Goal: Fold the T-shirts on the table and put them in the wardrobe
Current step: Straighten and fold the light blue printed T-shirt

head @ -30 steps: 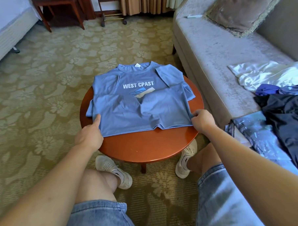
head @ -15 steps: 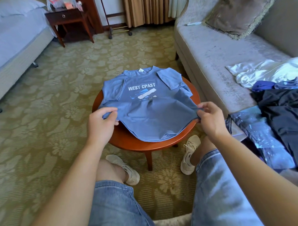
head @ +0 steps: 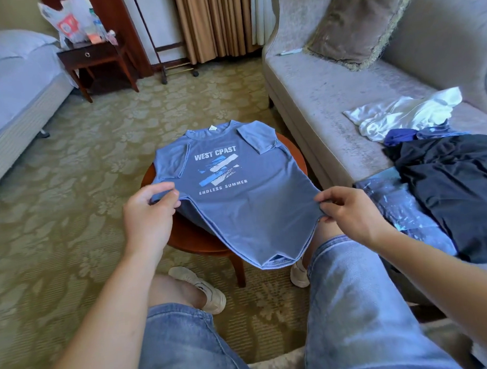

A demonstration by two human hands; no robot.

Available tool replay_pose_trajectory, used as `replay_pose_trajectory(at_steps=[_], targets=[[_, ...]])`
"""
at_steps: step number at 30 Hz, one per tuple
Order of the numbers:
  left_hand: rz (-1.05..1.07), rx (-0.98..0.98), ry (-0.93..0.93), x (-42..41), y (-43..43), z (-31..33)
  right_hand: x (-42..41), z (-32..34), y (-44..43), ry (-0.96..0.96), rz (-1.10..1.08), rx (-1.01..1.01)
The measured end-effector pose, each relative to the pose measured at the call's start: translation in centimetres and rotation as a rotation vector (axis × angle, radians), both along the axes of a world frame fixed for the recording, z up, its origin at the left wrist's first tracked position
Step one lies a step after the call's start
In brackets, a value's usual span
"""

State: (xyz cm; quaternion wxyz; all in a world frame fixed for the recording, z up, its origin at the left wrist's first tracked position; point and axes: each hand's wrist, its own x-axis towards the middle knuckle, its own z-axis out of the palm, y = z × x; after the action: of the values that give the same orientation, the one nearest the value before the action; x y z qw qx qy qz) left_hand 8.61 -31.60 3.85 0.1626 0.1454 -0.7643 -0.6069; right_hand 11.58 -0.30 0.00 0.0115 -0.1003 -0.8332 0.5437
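Note:
A blue T-shirt point(head: 237, 201) printed "WEST CPAST ENDLESS SUMMER" lies across the small round wooden table point(head: 194, 242), sleeves folded inward, its hem hanging off the near edge over my knee. My left hand point(head: 150, 213) pinches the shirt's left side at mid-length. My right hand point(head: 347, 213) pinches the right side at the same height. Both hands hold the cloth lifted a little above the table. No wardrobe is in view.
A grey sofa point(head: 330, 97) stands right of the table with a white garment point(head: 401, 116), dark clothes point(head: 460, 186) and a blue patterned piece point(head: 399, 211) on it. A bed point(head: 12, 91) and nightstand point(head: 97, 59) stand at far left. Patterned carpet surrounds the table.
Both hands moved from the hem to the shirt's sides and lifted it. The folded lower part has opened out, and the hem now hangs over the near table edge.

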Motion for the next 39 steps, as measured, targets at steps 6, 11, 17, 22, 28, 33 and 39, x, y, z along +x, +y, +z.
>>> replay_pose_trajectory(at_steps=[6, 11, 17, 22, 28, 33, 39], targets=[[-0.062, 0.089, -0.031, -0.2, 0.3, -0.6, -1.1, 1.5, -0.7, 0.0, 0.041, -0.177], [-0.005, 0.214, 0.032, -0.6, 0.8, -0.7, -4.3, 2.9, -1.5, 0.141, 0.053, -0.097], [0.157, -0.041, 0.086, -0.5, -0.2, -1.4, -5.0, 2.9, -3.4, 0.321, -0.004, -0.027], [0.158, -0.343, 0.14, 1.0, -1.9, -0.9, -3.8, 1.8, -3.4, 0.353, -0.006, -0.117], [0.176, -0.34, 0.132, 2.5, -3.1, -1.5, -2.2, 1.7, -2.5, 0.358, -0.01, -0.114], [0.142, -0.387, 0.108, 3.5, -3.9, -1.7, -1.6, 1.0, -1.3, 0.352, -0.051, -0.096], [0.115, -0.441, 0.08, 5.1, -4.2, -2.2, -0.1, 0.8, -0.1, 0.381, -0.049, -0.077]])
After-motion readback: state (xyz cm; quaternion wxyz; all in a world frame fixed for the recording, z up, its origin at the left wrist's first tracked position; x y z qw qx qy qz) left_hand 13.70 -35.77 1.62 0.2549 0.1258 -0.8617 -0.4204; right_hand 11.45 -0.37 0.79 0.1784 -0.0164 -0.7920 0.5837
